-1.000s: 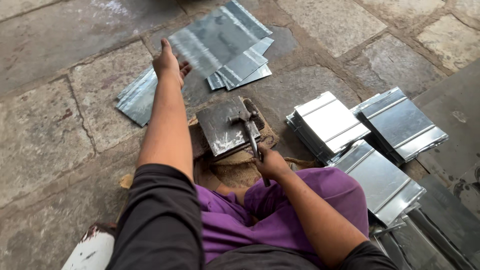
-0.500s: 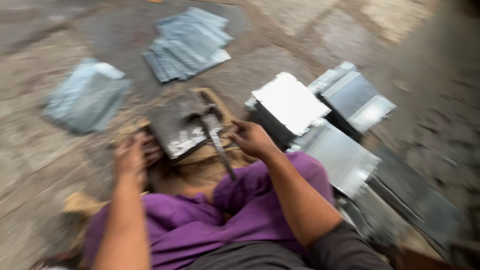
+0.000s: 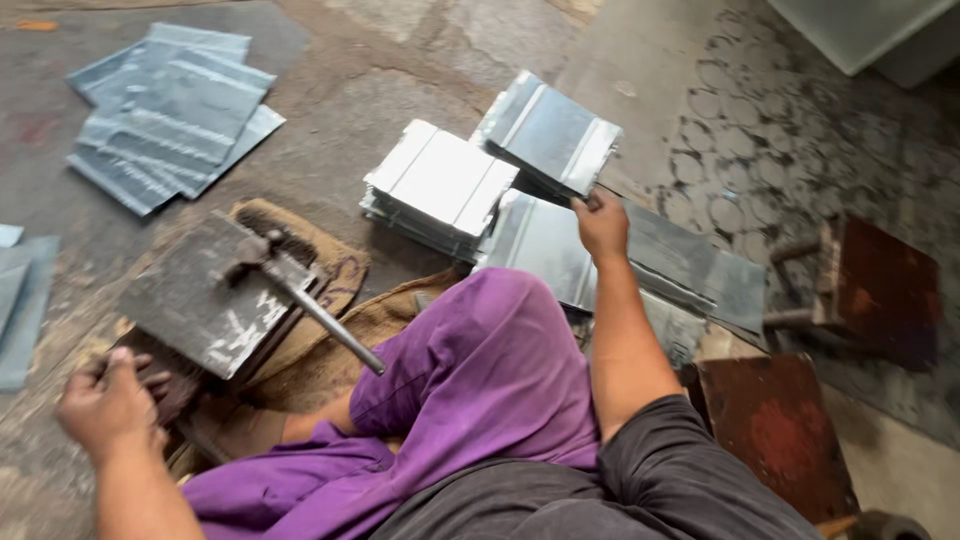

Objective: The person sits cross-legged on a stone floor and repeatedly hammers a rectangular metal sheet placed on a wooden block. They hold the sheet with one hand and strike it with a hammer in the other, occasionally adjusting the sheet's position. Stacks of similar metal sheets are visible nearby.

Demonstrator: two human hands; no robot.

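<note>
1. Folded metal sheets are the centre of it now: the right hand has left the hammer and stretched out to the stacks on its side, fingers curled onto the edge of a bent, shiny panel lying under the tilted one.
2. Half a second ago that hand was on the hammer; now the tool lies by itself on the dark iron slab, handle pointing back toward the purple-clad knee.
3. Left hand has pulled back too, closed loosely against the near corner of the block under the slab; whether it grips anything I cannot tell.
4. So, by my reading, striking has paused and a fresh piece is being fetched.
5. Materials: the panels look like thin galvanised sheet, bright, with turned-up lips along two edges. Just beyond the left hand, brown sacking pads the slab. Further out lie flat, duller sheets, fanned on rough stone floor.
</note>
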